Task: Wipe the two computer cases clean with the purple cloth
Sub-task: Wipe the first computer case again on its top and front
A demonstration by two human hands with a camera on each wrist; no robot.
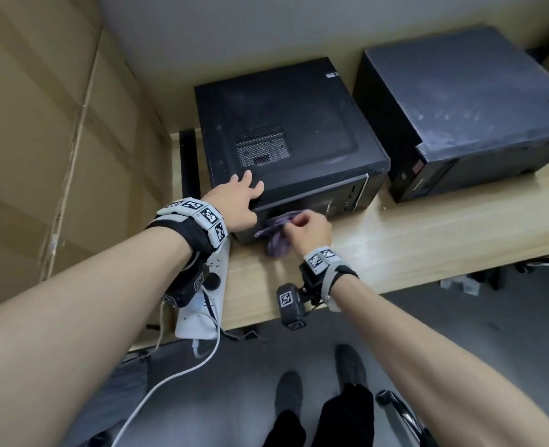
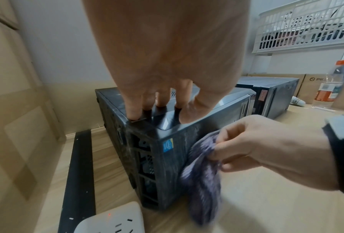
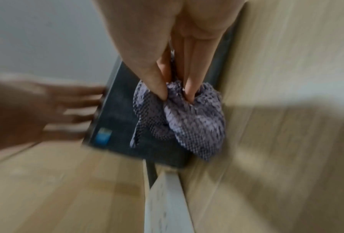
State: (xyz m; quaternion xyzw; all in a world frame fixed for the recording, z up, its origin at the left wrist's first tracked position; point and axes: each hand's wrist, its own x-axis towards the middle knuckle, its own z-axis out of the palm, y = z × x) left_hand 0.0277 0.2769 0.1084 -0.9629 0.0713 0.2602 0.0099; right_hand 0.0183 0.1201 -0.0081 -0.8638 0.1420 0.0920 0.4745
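Observation:
Two black computer cases lie on a wooden desk point(image 1: 427, 240). The near case point(image 1: 286, 124) has a vent grille on top; the second case point(image 1: 460, 101) stands to its right, dusty. My left hand point(image 1: 240, 201) rests with straight fingers on the near case's top front-left corner point(image 2: 145, 124). My right hand point(image 1: 308, 229) grips the bunched purple cloth point(image 1: 278, 235) and holds it against the near case's front panel point(image 2: 173, 165). In the right wrist view the fingers point(image 3: 157, 88) dig into the purple cloth point(image 3: 187, 119).
A white power strip point(image 1: 202, 304) with a cable lies on the desk's near left edge. A black bar point(image 1: 189, 162) lies left of the near case. Cardboard boxes point(image 1: 41, 140) wall the left side. A bottle point(image 2: 328, 88) and white basket point(image 2: 306, 26) stand far right.

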